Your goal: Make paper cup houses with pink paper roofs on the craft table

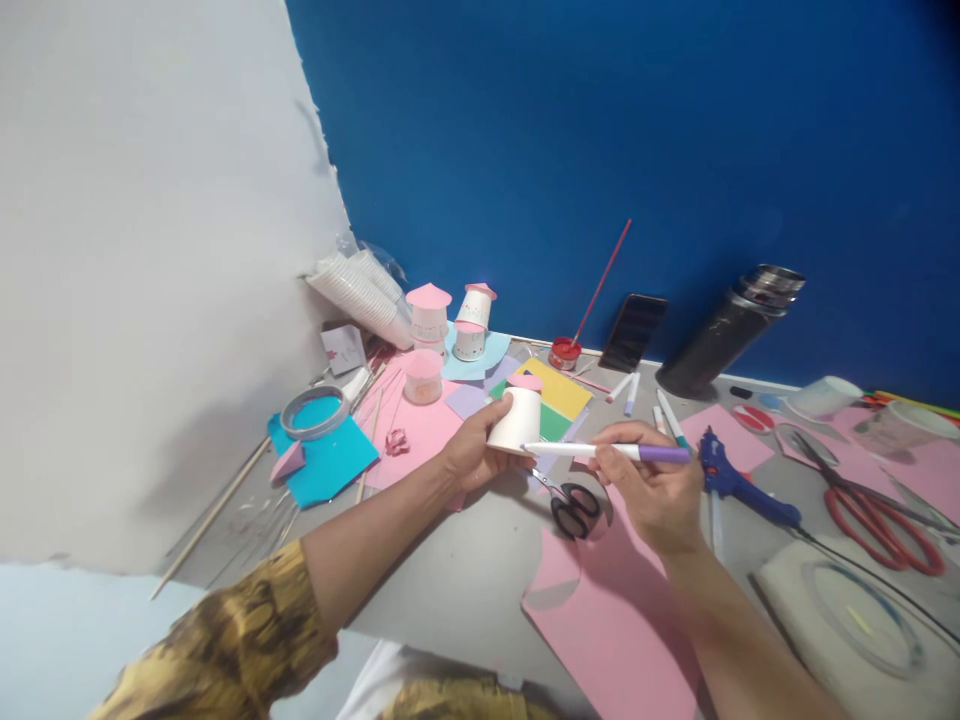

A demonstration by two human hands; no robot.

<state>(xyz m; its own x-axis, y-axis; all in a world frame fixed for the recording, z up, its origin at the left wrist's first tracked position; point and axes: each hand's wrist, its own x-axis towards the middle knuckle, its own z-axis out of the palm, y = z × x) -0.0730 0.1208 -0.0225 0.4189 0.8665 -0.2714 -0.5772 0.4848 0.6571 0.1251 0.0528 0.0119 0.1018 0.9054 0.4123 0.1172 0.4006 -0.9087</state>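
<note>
My left hand [471, 452] is closed around a white paper cup [517, 420] turned upside down, with a pink paper cap [524, 382] on top. My right hand [651, 490] grips a white marker with a purple end [607, 452], held level, its tip at the cup's lower edge. Both hands hover over a grey table [457, 570]. Black-handled scissors [574, 508] lie just below the cup, on the edge of a pink paper sheet [615, 620].
Finished cup houses with pink roofs [429, 312] and a stack of white cups [360, 285] stand at the back. A blue glue gun [739, 482], red scissors [881, 520], loose markers [630, 392], a red paint pot [564, 352], a phone [634, 332] and a dark flask [731, 330] lie to the right.
</note>
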